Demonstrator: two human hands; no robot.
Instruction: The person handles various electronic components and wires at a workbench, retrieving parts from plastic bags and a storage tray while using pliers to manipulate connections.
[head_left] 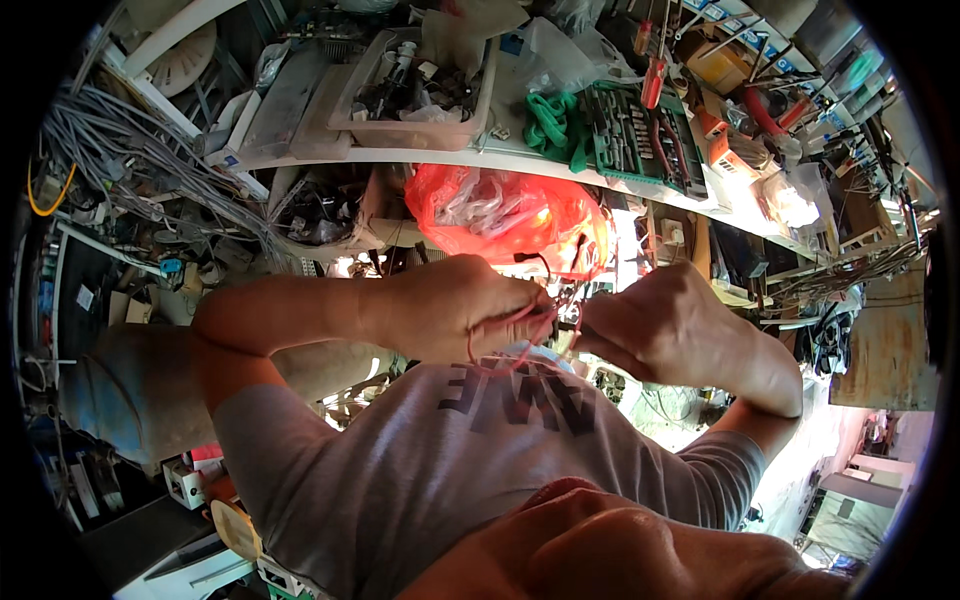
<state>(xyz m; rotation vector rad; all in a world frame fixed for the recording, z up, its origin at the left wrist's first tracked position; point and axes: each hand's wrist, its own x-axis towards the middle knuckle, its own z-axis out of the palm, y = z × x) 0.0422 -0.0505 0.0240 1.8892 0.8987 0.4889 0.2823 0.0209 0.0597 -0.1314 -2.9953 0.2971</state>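
Observation:
Both hands are raised in front of my chest with a bundle of thin red and dark wires (pixel 520 368) between them. My left hand (pixel 480 308) is closed on the wires, and a pinkish-red loop hangs below its fingers. Close by on the right, my right hand (pixel 645 322) has its fingers curled inward by the same bundle. What those fingertips grip is hidden behind the knuckles. A dark wire end with a small black connector (pixel 524 257) sticks up above the left fingers.
Beyond my hands a red plastic bag (pixel 510 215) hangs under a white shelf edge (pixel 380 156). On the shelf are a parts bin (pixel 340 120), a green tool set (pixel 640 135) and a red-handled screwdriver (pixel 653 84). Grey cables (pixel 120 150) crowd the left.

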